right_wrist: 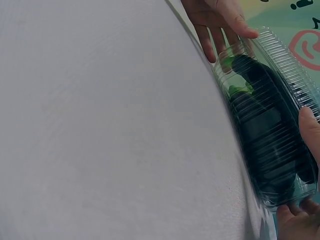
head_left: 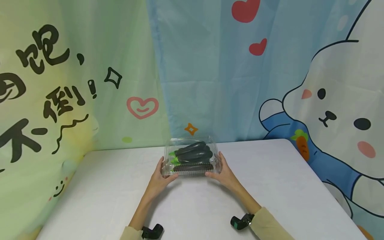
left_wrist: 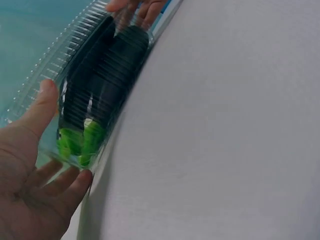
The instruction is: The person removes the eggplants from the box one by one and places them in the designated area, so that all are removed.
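Note:
Between both hands is a clear plastic clamshell box (head_left: 215,141), its lid shut over several dark eggplants (head_left: 195,156) with green stem ends pointing left. The left hand (head_left: 159,181) grips the box's left end, thumb along the near side and fingers beneath, as the left wrist view also shows. At the opposite end the right hand (head_left: 225,175) holds it the same way, its thumb on the near rim. The right hand's fingers are partly hidden by the box in the head view. Whether the box touches the table cannot be told.
A white-covered table (head_left: 192,210) spreads below the hands. Close behind the box hangs a printed curtain (head_left: 195,83) with hearts, lettering and a white cartoon animal. Each wrist wears a small black camera (head_left: 152,231).

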